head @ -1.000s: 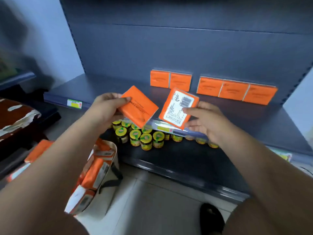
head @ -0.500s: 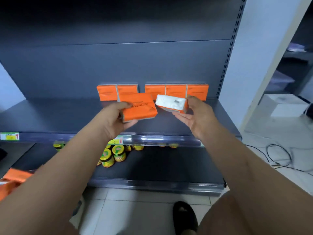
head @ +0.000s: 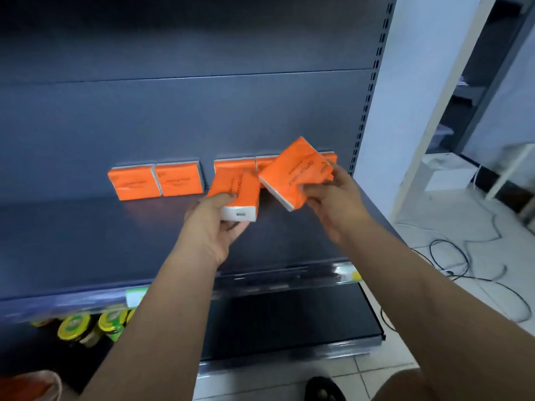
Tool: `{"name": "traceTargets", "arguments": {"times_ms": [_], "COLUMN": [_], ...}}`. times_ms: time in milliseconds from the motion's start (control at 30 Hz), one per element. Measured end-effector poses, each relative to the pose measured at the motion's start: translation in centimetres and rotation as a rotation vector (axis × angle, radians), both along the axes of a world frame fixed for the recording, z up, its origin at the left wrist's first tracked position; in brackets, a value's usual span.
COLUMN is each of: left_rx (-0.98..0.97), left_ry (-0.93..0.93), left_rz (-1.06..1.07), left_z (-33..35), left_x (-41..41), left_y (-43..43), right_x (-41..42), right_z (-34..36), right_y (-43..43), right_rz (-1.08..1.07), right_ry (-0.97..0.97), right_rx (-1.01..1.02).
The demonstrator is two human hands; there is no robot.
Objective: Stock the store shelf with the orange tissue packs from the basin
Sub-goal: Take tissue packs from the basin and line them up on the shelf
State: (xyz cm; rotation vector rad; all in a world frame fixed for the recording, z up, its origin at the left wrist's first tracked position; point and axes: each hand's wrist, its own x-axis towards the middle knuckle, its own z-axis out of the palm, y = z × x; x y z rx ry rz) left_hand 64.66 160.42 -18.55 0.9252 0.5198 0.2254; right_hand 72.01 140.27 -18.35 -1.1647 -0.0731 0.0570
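Left grip (head: 215, 224) clasping pack (head: 236, 192), right grip (head: 327, 195) pinching tilted pack (head: 295, 172)

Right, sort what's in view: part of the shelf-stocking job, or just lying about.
Job:
left hand holding a tissue pack
right hand holding a second pack
packs already standing
shelf

Lying about:
yellow-lidded jars
floor cables
white box

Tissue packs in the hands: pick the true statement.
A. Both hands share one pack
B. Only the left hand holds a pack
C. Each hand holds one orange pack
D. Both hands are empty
C: the left hand grips one orange pack and the right hand grips another orange pack, both over the shelf.
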Motion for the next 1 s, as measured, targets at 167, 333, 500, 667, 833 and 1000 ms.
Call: {"name": "traceTargets", "arguments": {"times_ms": [167, 333, 500, 667, 833, 1000], "left_rx": [-0.1, -0.11, -0.114, -0.122, -0.031, 0.1], "left_ry": [-0.029, -0.014, -0.043, -0.062, -0.058, -0.002], "left_rz": [-0.005, -0.033, -0.007, -0.035, -0.057, -0.094], "left_z": [0.0, -0.1, -1.0, -1.9, -3.2, -4.1], "left_x": [2.5, 3.6, 4.7, 5.1, 6.0, 7.1], "left_y": [-0.1, 0.3, 0.6, 0.2, -0.2, -1.4], "right_x": [2.3, 4.8, 7.5, 10.7, 12.1, 13.9], "right_z": [-1.4, -0.5, 0.6, -0.1, 0.0, -0.7], "right_y": [0.2, -1.2, -3.2, -3.9, -3.2, -2.5], "right_rz": [-0.08, -0.228, -0.347, -0.261, -0.147, -0.183], "right_ry": [0.084, -0.002, -0.292, -0.403, -0.459, -0.535], "right_rx": [-0.004, -0.221, -0.77, -1.337, -1.56, -1.666]}}
